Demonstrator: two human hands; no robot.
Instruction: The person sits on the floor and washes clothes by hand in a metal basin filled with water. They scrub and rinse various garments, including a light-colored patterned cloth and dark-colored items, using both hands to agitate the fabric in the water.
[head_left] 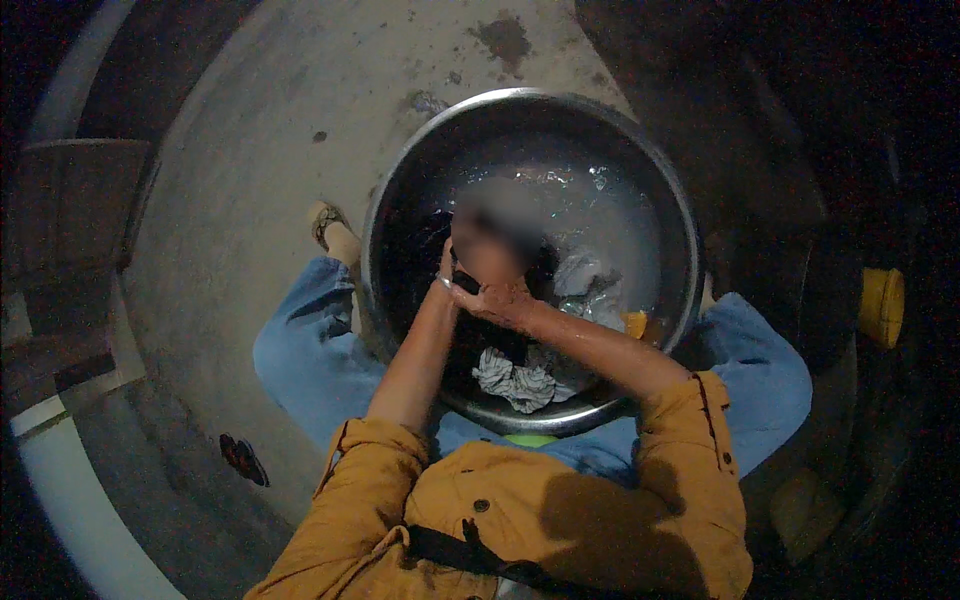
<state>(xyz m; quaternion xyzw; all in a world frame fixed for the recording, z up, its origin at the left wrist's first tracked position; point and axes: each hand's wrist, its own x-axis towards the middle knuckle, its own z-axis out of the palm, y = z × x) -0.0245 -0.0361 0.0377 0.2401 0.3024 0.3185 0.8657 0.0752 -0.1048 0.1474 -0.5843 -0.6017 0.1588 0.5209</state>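
A wide metal basin (pixel 683 215) with cloudy water stands between my knees. My left hand (pixel 448 262) and my right hand (pixel 498 302) are close together over its middle, closed around a dark cloth (pixel 540 275). A blurred patch hides most of the fingers and part of the cloth. Beside my right hand, a pale wet cloth (pixel 582 272) lies partly in the water. A striped white cloth (pixel 515 380) is bunched against the basin's near wall. Near the right wall is a small orange-yellow piece (pixel 635 323), whose kind I cannot make out.
Grey concrete floor (pixel 240 200) surrounds the basin, with damp spots beyond it. To the right stands a yellow container (pixel 881 307) in deep shadow. A dark sandal-like object (pixel 243 459) lies at the left. My bent knees flank the basin.
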